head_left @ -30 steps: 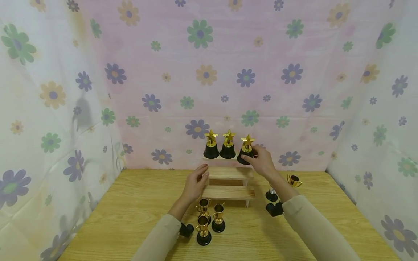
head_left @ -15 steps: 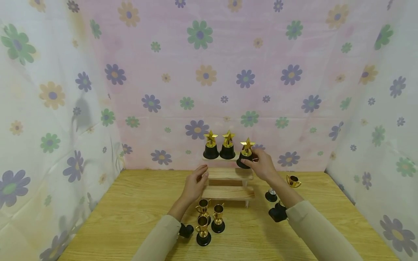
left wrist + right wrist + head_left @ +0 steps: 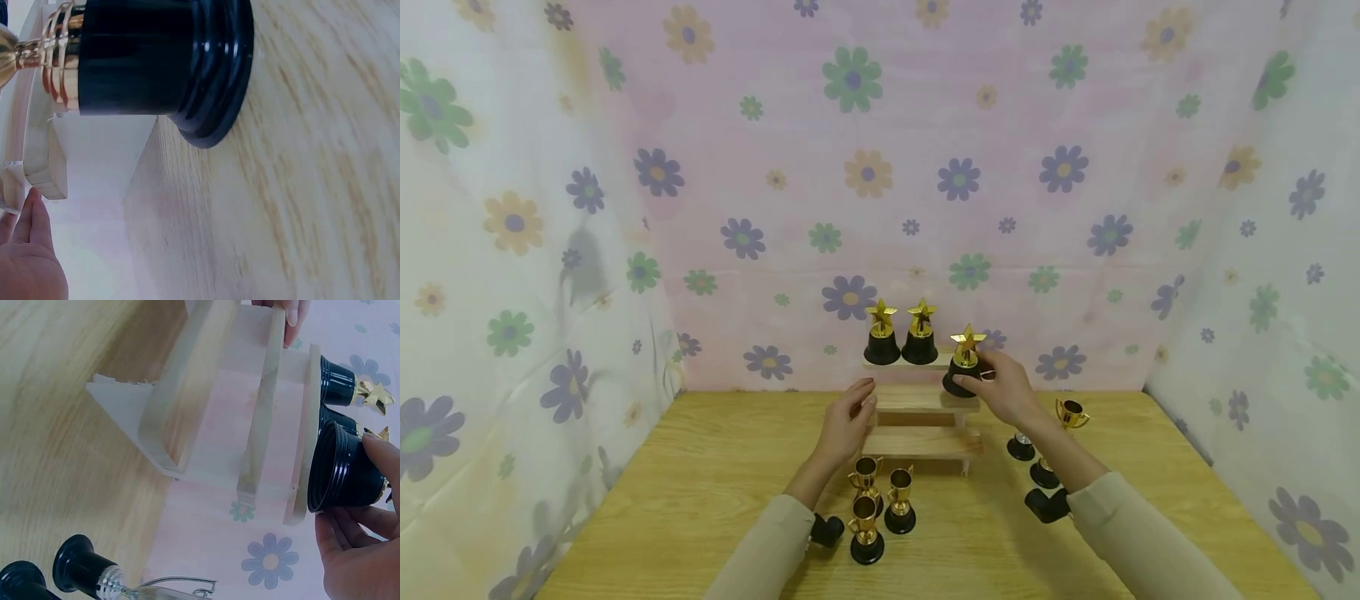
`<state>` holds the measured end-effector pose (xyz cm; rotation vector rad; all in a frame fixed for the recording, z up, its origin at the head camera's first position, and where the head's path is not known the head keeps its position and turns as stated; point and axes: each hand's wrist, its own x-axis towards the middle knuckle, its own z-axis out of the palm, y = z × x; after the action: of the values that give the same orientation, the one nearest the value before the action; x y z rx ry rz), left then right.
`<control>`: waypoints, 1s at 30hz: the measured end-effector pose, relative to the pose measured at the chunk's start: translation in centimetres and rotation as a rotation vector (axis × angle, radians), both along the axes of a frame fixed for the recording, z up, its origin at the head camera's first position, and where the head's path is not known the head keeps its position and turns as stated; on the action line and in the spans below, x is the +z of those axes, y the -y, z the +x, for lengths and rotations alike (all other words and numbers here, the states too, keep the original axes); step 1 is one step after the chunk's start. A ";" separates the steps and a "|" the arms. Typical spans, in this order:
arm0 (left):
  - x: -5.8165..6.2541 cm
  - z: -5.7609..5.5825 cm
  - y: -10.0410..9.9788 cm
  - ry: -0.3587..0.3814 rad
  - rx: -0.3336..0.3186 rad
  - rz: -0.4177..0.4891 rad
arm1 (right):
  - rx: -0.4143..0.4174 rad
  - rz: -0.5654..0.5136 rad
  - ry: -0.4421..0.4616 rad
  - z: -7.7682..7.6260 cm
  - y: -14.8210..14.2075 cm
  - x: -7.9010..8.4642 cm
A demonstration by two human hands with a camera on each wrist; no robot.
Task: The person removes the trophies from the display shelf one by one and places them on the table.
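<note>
My right hand (image 3: 1009,390) pinches a star trophy (image 3: 967,340) with a gold star and black base, at the right end of a three-step wooden stand (image 3: 921,442). In the right wrist view the hollow underside of its black base (image 3: 322,465) shows, tilted, by the top board. Two similar star trophies, a left one (image 3: 882,346) and a middle one (image 3: 920,346), stand side by side on the top step. My left hand (image 3: 844,427) is at the stand's left side, fingers nearly straight; in the left wrist view its fingertips (image 3: 36,200) are right at a board's end.
Three gold cup trophies (image 3: 900,500) stand in front of the stand, beside a black-based one (image 3: 827,531) lying by my left sleeve. Under my right forearm are more trophies, including a gold cup (image 3: 1071,412), a silver one (image 3: 1021,446) and a lying black base (image 3: 1047,505).
My right hand has lowered the star trophy from top-step height to just over the middle step, drawing it toward me. My left hand stays at the stand's left side.
</note>
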<state>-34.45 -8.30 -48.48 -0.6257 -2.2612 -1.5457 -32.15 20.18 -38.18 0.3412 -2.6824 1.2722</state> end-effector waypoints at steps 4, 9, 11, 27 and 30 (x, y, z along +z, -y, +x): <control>0.2 -0.1 0.0 0.003 0.003 -0.003 | 0.008 0.025 0.002 0.6 -0.1 -0.1; 0.1 -0.2 0.1 0.005 0.010 -0.008 | 0.017 0.042 -0.017 1.2 -0.2 -0.6; 0.0 -0.2 0.1 0.002 0.009 -0.009 | 0.019 0.039 -0.017 1.4 -0.2 -0.9; 0.1 -0.1 -0.3 0.005 0.007 0.031 | 0.043 0.056 -0.032 2.8 -0.2 -2.9; 0.4 0.3 -0.4 0.009 0.010 0.031 | 0.050 0.045 -0.020 3.2 -0.2 -3.3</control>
<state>-34.14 -7.89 -48.10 -0.5992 -2.2397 -1.5787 -28.95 20.33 -41.45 0.4270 -2.7056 1.2164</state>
